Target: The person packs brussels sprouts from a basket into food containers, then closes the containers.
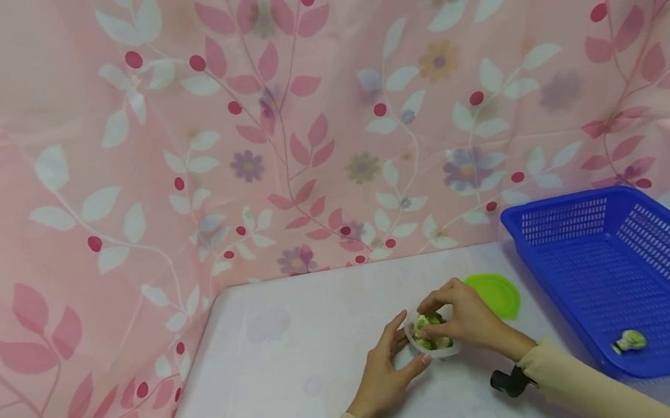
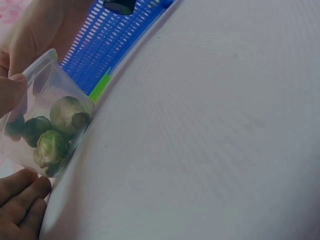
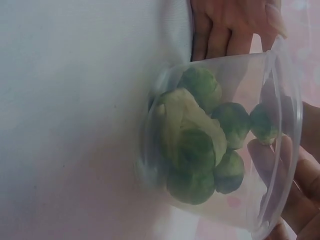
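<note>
The right hand (image 1: 470,318) has its fingertips in the clear plastic tub (image 1: 441,352) and seems to pinch a Brussels sprout (image 3: 262,124). The left hand (image 1: 384,381) is loosely spread, its thumb touching the rim. It should hold the tub steady so it won't tip, while a soft pinch on one sprout at a time spares the leaves. The tub is smooth and roundish, standing on the white table (image 1: 285,382) near the flat green lid (image 1: 497,296). The other sprouts (image 3: 233,125) inside look like leafy little balls.
</note>
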Action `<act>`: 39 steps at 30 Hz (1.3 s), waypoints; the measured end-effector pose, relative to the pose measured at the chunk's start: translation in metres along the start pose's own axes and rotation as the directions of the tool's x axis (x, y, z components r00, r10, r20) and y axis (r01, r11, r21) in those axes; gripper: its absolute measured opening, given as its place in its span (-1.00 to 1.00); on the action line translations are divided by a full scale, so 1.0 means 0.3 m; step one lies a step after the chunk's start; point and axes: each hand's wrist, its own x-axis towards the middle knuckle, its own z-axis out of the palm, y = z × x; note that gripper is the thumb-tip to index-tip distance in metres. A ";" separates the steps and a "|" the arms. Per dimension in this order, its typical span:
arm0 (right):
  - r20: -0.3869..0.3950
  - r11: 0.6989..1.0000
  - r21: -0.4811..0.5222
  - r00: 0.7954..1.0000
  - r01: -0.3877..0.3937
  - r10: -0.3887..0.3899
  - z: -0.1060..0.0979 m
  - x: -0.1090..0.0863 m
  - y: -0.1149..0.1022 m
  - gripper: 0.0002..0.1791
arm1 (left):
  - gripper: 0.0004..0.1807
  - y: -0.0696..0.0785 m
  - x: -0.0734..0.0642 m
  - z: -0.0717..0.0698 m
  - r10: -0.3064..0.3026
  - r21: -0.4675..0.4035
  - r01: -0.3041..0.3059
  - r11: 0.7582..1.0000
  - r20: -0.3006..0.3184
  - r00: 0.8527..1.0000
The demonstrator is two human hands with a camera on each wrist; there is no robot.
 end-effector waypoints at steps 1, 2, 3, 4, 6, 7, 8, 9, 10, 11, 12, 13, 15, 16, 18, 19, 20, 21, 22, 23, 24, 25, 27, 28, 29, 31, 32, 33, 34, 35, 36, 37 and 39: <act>-0.003 1.000 0.001 1.000 0.001 -0.001 0.003 0.003 -0.001 -0.65 | -0.10 0.000 0.000 -0.001 0.000 0.002 0.000 1.000 0.000 1.000; -0.004 1.000 0.003 1.000 0.005 -0.005 0.006 0.005 -0.002 -0.66 | -0.11 -0.001 0.000 -0.001 0.002 0.002 -0.002 1.000 0.000 1.000; -0.003 1.000 0.004 1.000 0.008 -0.008 0.009 0.007 -0.002 -0.67 | -0.10 -0.001 0.000 -0.002 0.002 0.003 -0.002 1.000 0.000 1.000; -0.002 1.000 0.004 1.000 0.012 -0.012 0.011 0.008 -0.003 -0.68 | -0.11 -0.003 0.001 -0.002 0.005 0.004 -0.005 1.000 0.000 1.000; 0.000 1.000 -0.012 1.000 0.028 -0.028 0.015 0.008 -0.003 -0.69 | -0.10 -0.004 0.002 0.000 0.010 0.004 -0.010 1.000 0.000 1.000; 0.002 0.999 -0.027 0.999 0.042 -0.042 0.017 0.007 -0.003 -0.70 | -0.10 -0.006 0.002 0.001 0.014 0.005 -0.014 1.000 0.000 1.000; 0.002 0.997 -0.048 0.998 0.057 -0.057 0.018 0.006 -0.002 -0.70 | -0.10 -0.009 0.002 0.003 0.016 0.006 -0.016 1.000 -0.002 1.000; 0.000 0.995 -0.071 0.997 0.077 -0.077 0.020 0.005 0.000 -0.71 | -0.10 -0.011 0.003 0.005 0.018 0.007 -0.018 1.000 -0.003 1.000; -0.003 0.991 -0.093 0.995 0.096 -0.097 0.021 0.003 0.000 -0.72 | -0.10 -0.013 0.003 0.006 0.020 0.008 -0.020 1.000 -0.003 1.000; -0.005 0.987 -0.114 0.993 0.115 -0.116 0.022 0.002 0.001 -0.73 | -0.10 -0.015 0.004 0.007 0.020 0.007 -0.020 1.000 -0.003 1.000; -0.006 0.983 -0.129 0.991 0.130 -0.131 0.023 0.001 0.000 -0.74 | -0.10 -0.015 0.004 0.008 0.018 0.007 -0.018 1.000 -0.002 1.000; -0.006 0.981 -0.137 0.990 0.137 -0.140 0.023 0.000 -0.002 -0.75 | -0.10 -0.013 0.004 0.008 0.016 0.007 -0.016 1.000 -0.002 1.000; -0.006 0.977 -0.148 0.988 0.151 -0.153 0.023 0.000 -0.005 -0.79 | -0.10 -0.006 0.005 0.005 0.014 0.004 -0.014 1.000 0.001 1.000; -0.004 0.977 -0.148 0.988 0.153 -0.155 0.022 0.001 -0.008 -0.81 | -0.10 -0.001 0.006 0.003 0.013 0.003 -0.013 1.000 0.002 1.000; -0.003 0.975 -0.152 0.987 0.160 -0.162 0.020 0.003 -0.012 -0.83 | -0.09 0.009 0.007 0.000 0.012 0.002 -0.012 1.000 0.003 1.000; -0.001 0.974 -0.157 0.986 0.165 -0.167 0.019 0.004 -0.013 -0.84 | -0.09 0.012 0.008 -0.001 0.013 0.002 -0.013 1.000 0.003 1.000; 0.000 0.971 -0.165 0.985 0.173 -0.175 0.019 0.005 -0.014 -0.85 | -0.09 0.014 0.008 -0.002 0.013 0.003 -0.013 1.000 0.004 1.000; 0.001 0.968 -0.173 0.983 0.180 -0.182 0.019 0.006 -0.014 -0.85 | -0.09 0.015 0.009 -0.003 0.012 0.003 -0.012 1.000 0.004 1.000; 0.002 0.966 -0.180 0.982 0.184 -0.186 0.019 0.007 -0.014 -0.85 | -0.09 0.015 0.009 -0.003 0.010 0.006 -0.010 1.000 0.002 1.000; 0.003 0.964 -0.188 0.982 0.187 -0.189 0.019 0.007 -0.014 -0.85 | -0.09 0.015 0.008 -0.003 0.009 0.008 -0.009 1.000 0.001 1.000; 0.005 0.963 -0.194 0.982 0.187 -0.190 0.020 0.007 -0.014 -0.85 | -0.09 0.014 0.008 -0.003 0.008 0.009 -0.008 1.000 0.000 1.000; 0.006 0.962 -0.200 0.982 0.186 -0.189 0.021 0.007 -0.013 -0.85 | -0.09 0.012 0.007 -0.003 0.008 0.012 -0.008 1.000 -0.001 1.000; 0.008 0.962 -0.202 0.983 0.182 -0.184 0.022 0.005 -0.012 -0.84 | -0.09 0.009 0.004 -0.002 0.006 0.015 -0.006 1.000 -0.002 1.000; 0.009 0.963 -0.202 0.983 0.180 -0.182 0.022 0.004 -0.012 -0.84 | -0.10 0.006 0.003 -0.001 0.006 0.014 -0.006 1.000 -0.002 1.000; 0.011 0.963 -0.200 0.983 0.180 -0.182 0.022 0.002 -0.011 -0.85 | -0.09 0.005 0.002 0.000 0.004 0.012 -0.004 1.000 -0.001 1.000; 0.021 0.965 -0.184 0.983 0.186 -0.185 0.017 0.000 -0.012 -0.85 | -0.09 0.001 -0.001 0.001 0.003 0.009 -0.003 1.000 0.000 1.000; 0.028 0.967 -0.173 0.982 0.187 -0.185 0.011 0.000 -0.012 -0.85 | -0.09 0.000 -0.001 0.002 0.003 0.007 -0.002 1.000 -0.001 1.000; 0.037 0.969 -0.163 0.983 0.185 -0.182 0.003 -0.001 -0.015 -0.84 | -0.09 -0.001 -0.002 0.002 0.003 0.005 -0.003 1.000 -0.002 1.000; 0.047 0.972 -0.151 0.983 0.182 -0.177 -0.008 -0.001 -0.018 -0.84 | -0.10 -0.001 -0.003 0.003 0.003 0.004 -0.003 1.000 -0.003 1.000; 0.056 0.975 -0.136 0.984 0.174 -0.168 -0.023 -0.001 -0.022 -0.83 | -0.10 -0.001 -0.003 0.003 0.003 0.004 -0.003 1.000 -0.005 1.000; 0.066 0.979 -0.125 0.986 0.162 -0.154 -0.039 0.000 -0.026 -0.81 | -0.10 -0.002 -0.004 0.003 0.002 0.002 -0.002 1.000 -0.005 1.000; 0.073 0.983 -0.115 0.988 0.145 -0.137 -0.058 0.000 -0.031 -0.80 | -0.10 -0.002 -0.005 0.003 0.000 0.001 0.000 1.000 -0.006 1.000; 0.083 0.989 -0.103 0.991 0.110 -0.102 -0.102 0.001 -0.042 -0.79 | -0.10 -0.004 -0.007 0.002 -0.009 -0.001 0.009 1.000 -0.004 1.000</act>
